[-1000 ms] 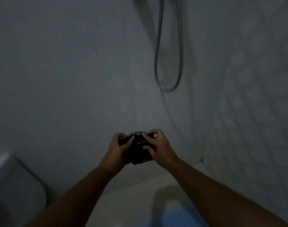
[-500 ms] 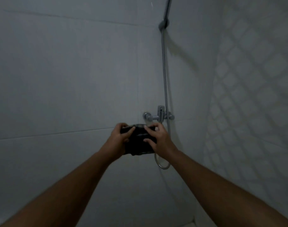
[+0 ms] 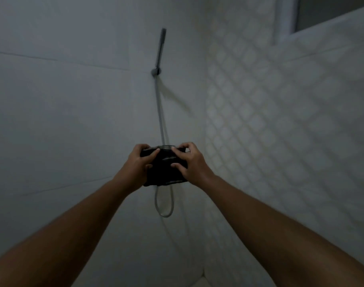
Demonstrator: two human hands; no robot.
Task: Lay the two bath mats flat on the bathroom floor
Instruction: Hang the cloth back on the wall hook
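Two hands, left hand [image 3: 133,162] and right hand [image 3: 190,162], fingers clamped on one dark folded bundle [image 3: 164,166], raised before wall corner. One shower hose [image 3: 161,112] hangs behind. Whether bundle is mat: cannot tell.

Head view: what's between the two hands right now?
A dark folded bundle, probably cloth, gripped by the left hand and the right hand. Behind it hangs the shower hose. Only the head view shows this.

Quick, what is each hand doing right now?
Left hand: closed on the left side of a dark folded cloth.
Right hand: closed on its right side.
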